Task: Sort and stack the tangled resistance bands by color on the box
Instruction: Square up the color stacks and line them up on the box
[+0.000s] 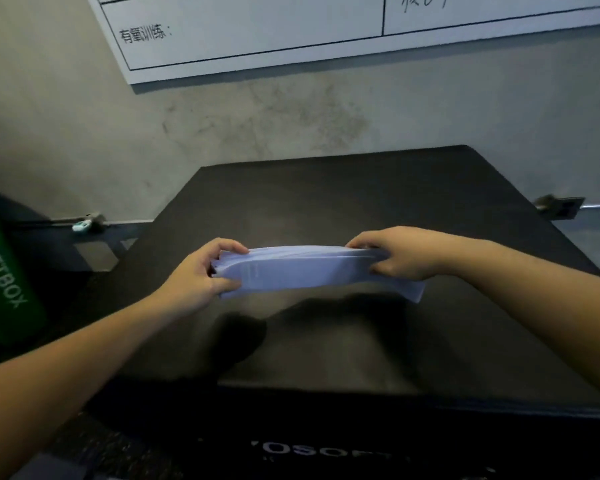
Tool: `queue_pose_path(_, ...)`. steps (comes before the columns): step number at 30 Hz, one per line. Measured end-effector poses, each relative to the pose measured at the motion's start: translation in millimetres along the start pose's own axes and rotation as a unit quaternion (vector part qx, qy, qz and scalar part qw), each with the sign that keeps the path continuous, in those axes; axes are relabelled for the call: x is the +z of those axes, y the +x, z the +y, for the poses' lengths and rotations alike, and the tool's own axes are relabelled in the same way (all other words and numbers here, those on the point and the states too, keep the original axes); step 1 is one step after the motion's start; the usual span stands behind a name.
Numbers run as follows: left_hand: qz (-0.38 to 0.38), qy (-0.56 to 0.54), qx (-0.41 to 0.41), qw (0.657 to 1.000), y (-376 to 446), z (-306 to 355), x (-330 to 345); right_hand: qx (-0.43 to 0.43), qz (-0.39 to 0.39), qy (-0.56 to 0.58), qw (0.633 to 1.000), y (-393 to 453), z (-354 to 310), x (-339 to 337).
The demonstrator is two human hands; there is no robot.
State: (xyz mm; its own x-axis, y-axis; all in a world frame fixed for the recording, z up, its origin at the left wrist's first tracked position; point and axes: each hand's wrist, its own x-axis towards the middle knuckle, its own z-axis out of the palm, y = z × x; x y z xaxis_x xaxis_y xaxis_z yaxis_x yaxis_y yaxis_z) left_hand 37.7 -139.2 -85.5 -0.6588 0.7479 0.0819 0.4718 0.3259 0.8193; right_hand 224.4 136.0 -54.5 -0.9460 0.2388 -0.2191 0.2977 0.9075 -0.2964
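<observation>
item: bundle of lavender resistance bands (302,270), flat layered strips gathered into one sheaf; no other colour shows among them.
location: held in the air just above the middle of the black soft box (343,195); its shadow falls on the top nearer the person, so it is apart from the surface.
left hand (201,271): closed on the left end of the bundle, thumb under and fingers curled over the top edge.
right hand (400,256): closed on the bundle close to its right end, fingers over, thumb toward the person; a short tail of band hangs out past this hand, down and to the right.
long axis: runs left to right across the view, roughly parallel to the near edge of the box; flat faces tilted toward the camera, upper edge bowed slightly upward in the middle.
ends: left end fans a little into separate layers; right end tapers and droops.
tension: looks drawn fairly straight between the two hands, hardly sagging.
progress, judged: this one colour appears untangled and squared into a stack, but it is not yet laid down; nothing else rests on the visible top of the box.
left to do, judged: set this bundle flat on the box; whether other colours remain cannot be told, none are in view.
surroundings: green soft box (4,268) at the left edge; printed wall chart (257,32) above, on a grey wall.
</observation>
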Motion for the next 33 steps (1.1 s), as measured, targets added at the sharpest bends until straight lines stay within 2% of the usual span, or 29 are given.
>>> queue_pose_path(4,0.030,0.046,-0.008,0.998,-45,-30,-14,-0.058,0.003,-0.106,0.993,2,-37,17)
queue_pose_path(9,0.019,0.113,0.006,0.993,-58,-58,-20,-0.098,0.007,-0.151,0.984,15,-55,47)
queue_pose_path(13,-0.010,0.214,0.020,0.977,-59,-72,-12,-0.080,0.010,-0.133,0.988,20,-46,68)
queue_pose_path(16,-0.019,0.292,0.047,0.955,-63,-79,-7,-0.086,-0.024,-0.125,0.988,20,-42,64)
queue_pose_path(20,-0.031,0.344,0.029,0.938,-64,-78,-8,-0.084,-0.043,-0.110,0.989,21,-46,53)
queue_pose_path(24,0.034,0.413,0.080,0.907,-65,-82,-8,-0.028,-0.050,-0.113,0.992,29,-61,49)
queue_pose_path(26,0.054,0.410,0.091,0.906,-60,-74,-10,0.010,-0.061,-0.120,0.991,30,-71,52)
queue_pose_path(29,0.022,0.408,0.033,0.912,-49,-51,-7,0.031,-0.005,-0.147,0.989,30,-80,68)
queue_pose_path(31,-0.003,0.401,-0.011,0.916,-44,-44,-2,0.008,0.058,-0.177,0.982,29,-78,80)
queue_pose_path(33,-0.011,0.414,-0.012,0.910,-41,-46,3,-0.022,0.093,-0.194,0.976,28,-72,87)
